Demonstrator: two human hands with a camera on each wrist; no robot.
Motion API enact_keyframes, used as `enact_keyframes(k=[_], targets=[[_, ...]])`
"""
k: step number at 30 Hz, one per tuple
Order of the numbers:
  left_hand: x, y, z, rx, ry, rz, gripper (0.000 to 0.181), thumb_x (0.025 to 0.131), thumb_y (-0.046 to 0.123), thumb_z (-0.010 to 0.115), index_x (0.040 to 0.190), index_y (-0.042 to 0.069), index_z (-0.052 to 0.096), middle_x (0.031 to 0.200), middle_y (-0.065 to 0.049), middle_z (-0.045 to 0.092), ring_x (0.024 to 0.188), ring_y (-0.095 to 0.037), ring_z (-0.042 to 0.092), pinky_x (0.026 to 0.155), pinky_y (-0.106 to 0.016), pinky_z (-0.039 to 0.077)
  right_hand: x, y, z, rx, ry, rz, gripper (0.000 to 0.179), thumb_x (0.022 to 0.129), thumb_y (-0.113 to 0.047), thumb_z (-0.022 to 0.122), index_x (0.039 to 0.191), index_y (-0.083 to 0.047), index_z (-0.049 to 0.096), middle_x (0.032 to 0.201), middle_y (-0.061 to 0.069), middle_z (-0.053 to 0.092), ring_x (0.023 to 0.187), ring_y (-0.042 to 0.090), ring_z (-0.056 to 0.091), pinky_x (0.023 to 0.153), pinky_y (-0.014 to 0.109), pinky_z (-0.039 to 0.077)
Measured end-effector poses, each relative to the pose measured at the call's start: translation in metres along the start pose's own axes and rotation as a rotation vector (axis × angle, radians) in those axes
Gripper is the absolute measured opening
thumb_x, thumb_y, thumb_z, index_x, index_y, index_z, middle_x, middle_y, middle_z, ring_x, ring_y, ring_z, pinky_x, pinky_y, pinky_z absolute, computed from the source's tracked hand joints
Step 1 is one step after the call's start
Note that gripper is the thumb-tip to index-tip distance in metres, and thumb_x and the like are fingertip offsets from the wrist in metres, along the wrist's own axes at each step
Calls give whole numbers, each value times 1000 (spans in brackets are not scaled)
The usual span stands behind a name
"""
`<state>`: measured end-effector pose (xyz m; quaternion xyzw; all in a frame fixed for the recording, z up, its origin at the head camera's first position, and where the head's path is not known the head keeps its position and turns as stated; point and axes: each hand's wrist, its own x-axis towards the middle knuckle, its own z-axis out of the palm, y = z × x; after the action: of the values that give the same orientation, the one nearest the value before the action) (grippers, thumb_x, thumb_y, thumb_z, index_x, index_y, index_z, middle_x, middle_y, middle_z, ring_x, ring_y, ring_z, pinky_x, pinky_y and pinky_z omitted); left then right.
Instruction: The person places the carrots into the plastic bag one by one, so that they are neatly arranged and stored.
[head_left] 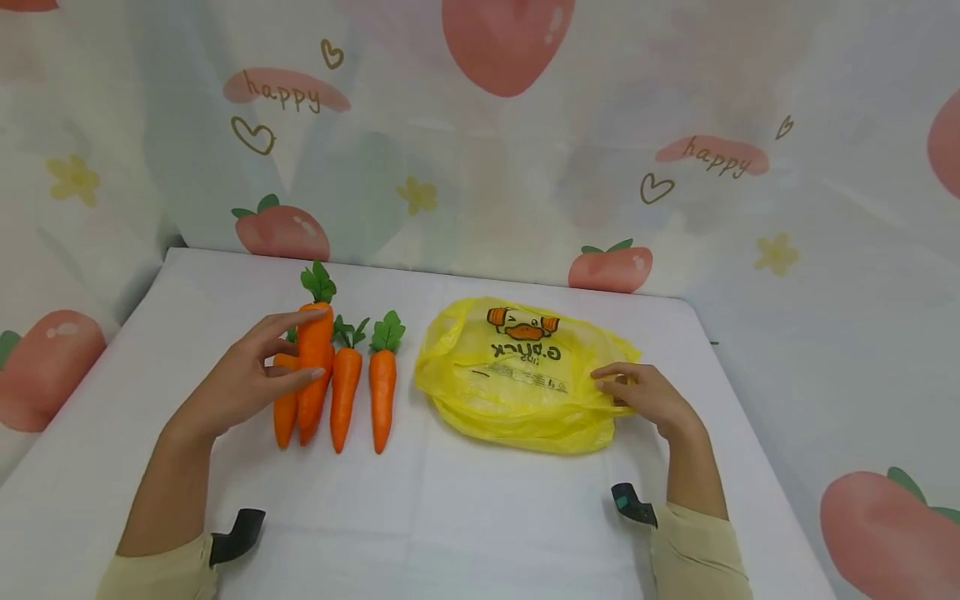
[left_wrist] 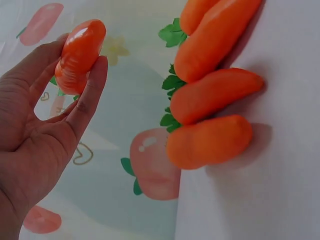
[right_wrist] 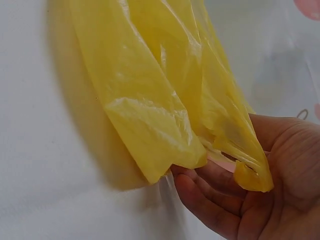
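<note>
My left hand (head_left: 251, 375) pinches an orange carrot (head_left: 316, 337) with green leaves between thumb and fingers. In the left wrist view this carrot (left_wrist: 80, 57) is held up apart from the others, its blunt tip towards the camera. Beneath and beside it several carrots lie on the table, among them a middle carrot (head_left: 346, 396) and a rightmost carrot (head_left: 382, 398). My right hand (head_left: 648, 396) grips the right edge of a yellow plastic bag (head_left: 465, 358) with a duck print. In the right wrist view, fingers curl at the bag's gathered corner (right_wrist: 245, 160).
A white cloth covers the table (head_left: 450, 525). Behind it hangs a patterned curtain (head_left: 487, 167) with peaches, hearts and flowers. Dark wrist mounts (head_left: 238, 536) show at both sleeves. White cloth lies between the rightmost carrot and the bag.
</note>
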<state>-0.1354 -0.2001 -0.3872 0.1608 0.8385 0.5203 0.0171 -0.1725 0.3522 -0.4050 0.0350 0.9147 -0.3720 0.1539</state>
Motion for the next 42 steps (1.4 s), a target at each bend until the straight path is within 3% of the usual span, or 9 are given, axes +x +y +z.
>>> enact_keyframes(k=[8,20,34,42], targets=[[11,14,13,-52,-42,11,69,94,23,80,153,41,48,147,3,43,116,-32,54,82,-34,58,2,0,0,-18,18,-7,35,103,-25,64,129,-2,69,96,12,56,93,30,53,77,37,44],[31,34,44,-118,-122,111,67,94,22,80,152,37,50,152,6,42,110,-28,61,90,-36,56,2,-2,1,-15,1,-2,36,103,-25,63,130,-2,68,100,13,56,95,30,53,79,36,47],[46,57,84,-177,-206,102,67,94,23,80,151,42,49,152,9,42,103,-26,61,89,-37,57,2,-4,-1,-15,-13,-21,35,104,-25,63,129,-2,69,96,13,55,95,30,52,79,37,46],[55,65,103,-215,-259,146,68,95,16,79,152,38,50,153,10,42,99,-27,60,85,-37,58,2,-3,2,-3,-21,-3,39,103,-30,65,132,-3,67,97,13,55,96,30,52,78,36,45]])
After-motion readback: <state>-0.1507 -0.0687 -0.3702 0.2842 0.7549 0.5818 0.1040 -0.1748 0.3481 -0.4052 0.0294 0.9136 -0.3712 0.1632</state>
